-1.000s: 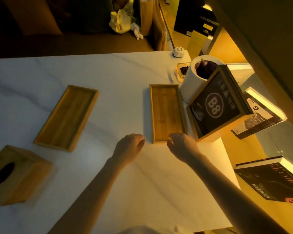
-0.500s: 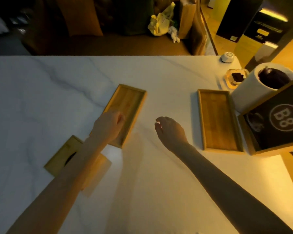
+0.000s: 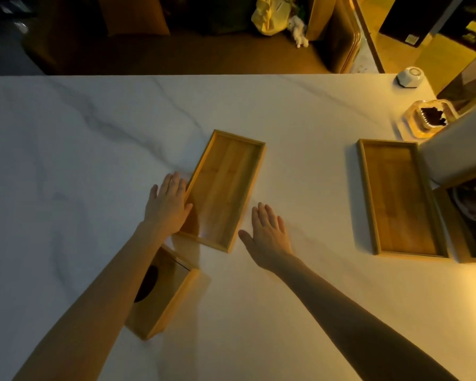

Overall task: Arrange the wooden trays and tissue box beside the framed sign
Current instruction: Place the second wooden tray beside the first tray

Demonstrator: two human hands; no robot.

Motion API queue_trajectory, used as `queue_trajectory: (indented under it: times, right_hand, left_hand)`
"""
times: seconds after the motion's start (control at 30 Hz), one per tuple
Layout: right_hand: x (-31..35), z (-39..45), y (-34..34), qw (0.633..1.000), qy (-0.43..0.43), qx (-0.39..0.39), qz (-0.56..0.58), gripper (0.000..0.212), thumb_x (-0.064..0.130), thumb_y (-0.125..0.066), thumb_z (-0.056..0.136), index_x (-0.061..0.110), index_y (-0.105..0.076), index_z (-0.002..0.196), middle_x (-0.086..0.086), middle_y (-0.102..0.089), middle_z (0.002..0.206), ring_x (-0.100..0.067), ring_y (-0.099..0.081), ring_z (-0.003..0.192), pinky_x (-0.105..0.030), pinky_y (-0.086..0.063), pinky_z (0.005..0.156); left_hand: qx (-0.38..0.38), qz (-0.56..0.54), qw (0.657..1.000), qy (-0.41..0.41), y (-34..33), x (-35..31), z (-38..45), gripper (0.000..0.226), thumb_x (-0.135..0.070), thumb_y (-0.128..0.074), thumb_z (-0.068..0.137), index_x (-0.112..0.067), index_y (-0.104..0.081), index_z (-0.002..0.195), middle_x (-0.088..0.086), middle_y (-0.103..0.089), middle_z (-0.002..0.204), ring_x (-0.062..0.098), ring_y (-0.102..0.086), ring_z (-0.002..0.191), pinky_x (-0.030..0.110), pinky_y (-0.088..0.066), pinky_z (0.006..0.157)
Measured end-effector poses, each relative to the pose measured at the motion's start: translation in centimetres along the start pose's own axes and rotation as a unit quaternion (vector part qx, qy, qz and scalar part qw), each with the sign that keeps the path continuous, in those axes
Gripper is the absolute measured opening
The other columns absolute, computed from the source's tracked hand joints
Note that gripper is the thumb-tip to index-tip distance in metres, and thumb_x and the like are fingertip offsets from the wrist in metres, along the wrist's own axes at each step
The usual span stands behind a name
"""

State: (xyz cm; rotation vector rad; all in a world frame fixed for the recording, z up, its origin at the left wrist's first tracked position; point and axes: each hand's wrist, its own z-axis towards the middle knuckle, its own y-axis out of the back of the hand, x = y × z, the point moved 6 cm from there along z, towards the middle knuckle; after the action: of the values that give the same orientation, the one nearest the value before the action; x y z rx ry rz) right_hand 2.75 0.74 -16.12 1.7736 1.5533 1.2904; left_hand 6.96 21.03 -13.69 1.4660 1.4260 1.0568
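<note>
A wooden tray [image 3: 226,185] lies tilted in the middle of the white marble table [image 3: 94,133]. My left hand [image 3: 168,202] is flat and open against the tray's left long edge. My right hand [image 3: 267,235] is open, fingers spread, just right of the tray's near corner and apart from it. A second wooden tray [image 3: 396,196] lies at the right, next to the framed sign [image 3: 470,224], which is cut off by the right edge. The wooden tissue box [image 3: 162,292] with a dark oval opening sits near me, partly hidden under my left forearm.
A white paper-towel roll [image 3: 456,152] stands behind the sign. A glass dish with dark contents [image 3: 429,118] and a small white device [image 3: 410,77] sit at the far right corner. Beyond the table's far edge lie dark floor, a yellow bag and furniture.
The view has shifted left. My left hand went from resting on the tilted tray to lying flat along its left edge. My right hand opened out beside the tray's near right corner.
</note>
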Motion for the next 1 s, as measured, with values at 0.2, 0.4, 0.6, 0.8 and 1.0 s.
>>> queue_trajectory:
  times: [0.2,0.4,0.6,0.8,1.0]
  right_hand:
    - [1.7,0.3,-1.9,0.999,0.009,0.017,0.028,0.069,0.045,-0.027,0.094,0.010,0.005,0.144,-0.006,0.010,0.157,-0.022,0.013,0.143,-0.038,0.007,0.114]
    - [2.7,0.4,-2.3,0.989,-0.005,0.002,0.147,0.065,0.034,-0.033,0.094,0.014,0.002,0.145,-0.002,0.004,0.158,-0.021,0.009,0.143,-0.036,0.005,0.115]
    - [2.1,0.5,-0.7,0.959,-0.034,0.021,0.282,0.063,0.017,-0.043,0.088,0.019,-0.015,0.144,-0.002,-0.015,0.155,-0.027,-0.011,0.141,-0.039,-0.013,0.116]
    - [1.1,-1.0,2.1,0.890,-0.063,0.015,0.451,0.049,0.002,-0.047,0.087,0.019,-0.040,0.132,-0.002,-0.053,0.118,-0.023,-0.051,0.112,-0.034,-0.047,0.090]
    - [-1.2,-3.5,5.5,0.864,-0.061,0.021,0.499,0.043,0.002,-0.049,0.089,0.013,-0.044,0.130,0.002,-0.052,0.104,-0.021,-0.052,0.104,-0.040,-0.048,0.096]
  left_hand:
    - [-0.010,-0.082,0.996,0.045,-1.2,0.8,0.3,0.033,-0.015,-0.042,0.090,-0.002,-0.044,0.120,0.021,-0.044,0.129,0.034,-0.040,0.120,0.045,-0.042,0.098]
    - [-0.017,-0.272,0.956,0.106,-0.8,0.8,0.5,0.020,-0.009,-0.045,0.089,0.001,-0.060,0.096,0.026,-0.056,0.092,0.031,-0.054,0.073,0.037,-0.045,0.066]
    - [0.006,-0.334,0.938,0.091,0.5,-0.1,0.0,0.023,-0.009,-0.045,0.090,-0.002,-0.059,0.107,0.022,-0.063,0.092,0.026,-0.054,0.076,0.026,-0.042,0.059]
    - [0.049,-0.455,0.884,0.094,2.2,-0.8,-0.9,0.043,-0.006,-0.049,0.088,-0.016,-0.043,0.129,0.018,-0.061,0.115,0.029,-0.057,0.100,0.038,-0.048,0.083]
    - [0.068,-0.525,0.846,0.054,4.1,-3.8,-2.2,0.045,-0.006,-0.052,0.086,-0.015,-0.042,0.129,0.006,-0.062,0.098,0.024,-0.057,0.095,0.034,-0.048,0.082]
